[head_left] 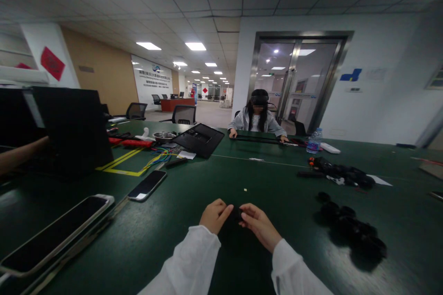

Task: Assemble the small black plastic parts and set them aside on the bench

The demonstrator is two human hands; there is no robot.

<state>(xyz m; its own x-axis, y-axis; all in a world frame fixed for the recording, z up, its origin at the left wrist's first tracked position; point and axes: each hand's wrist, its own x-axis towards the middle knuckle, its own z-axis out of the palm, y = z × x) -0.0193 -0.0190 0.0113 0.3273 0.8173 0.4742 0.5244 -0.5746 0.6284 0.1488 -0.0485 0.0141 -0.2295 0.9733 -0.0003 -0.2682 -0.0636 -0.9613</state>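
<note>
Between my hands, just above the green table (194,189), is a small black piece (237,214); it is too dark and small to tell its kind. My right hand (259,224) pinches it from the right with thumb and fingers. My left hand (215,216) is closed, its fingers curled and its thumb reaching to the piece's left side. To the right lies a cluster of round black parts (349,223). A tiny pale scrap (245,190) lies beyond my hands.
A phone (148,185) and a larger device (58,233) lie left, near a black monitor (71,129). Beyond are coloured wires (161,157), a black panel (202,139) and a metal bowl (164,136). Across sits a person (258,117); a bottle (314,142) and black parts (341,173) lie right.
</note>
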